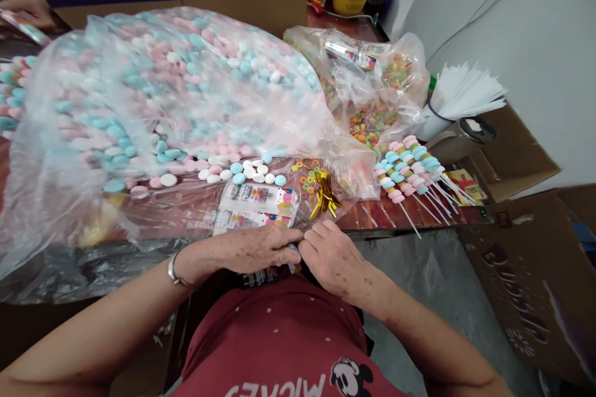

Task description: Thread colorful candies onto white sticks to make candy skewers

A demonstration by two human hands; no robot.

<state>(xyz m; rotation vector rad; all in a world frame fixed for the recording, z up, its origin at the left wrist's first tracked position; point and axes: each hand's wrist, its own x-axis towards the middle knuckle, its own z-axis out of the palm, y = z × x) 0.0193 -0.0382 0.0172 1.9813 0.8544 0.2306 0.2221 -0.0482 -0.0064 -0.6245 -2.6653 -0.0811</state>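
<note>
At lower centre of the frame, a small printed packet (261,276) is pinched between the left hand (254,249) and right hand (331,255).
Fingertips are pressed together at the table edge, below the gold twist ties (322,193) and clear bag of pastel candies (177,93), kept within easy reach.

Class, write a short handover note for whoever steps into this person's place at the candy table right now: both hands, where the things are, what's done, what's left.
Left hand and right hand: fingers pinched together on a small printed packet at the table edge.
Ahead: more packets, gold twist ties, loose candies, big candy bag.
Done: finished candy skewers lie at right.
Left: the packet in hand isn't visibly tied; white sticks wait in a cup.
</note>
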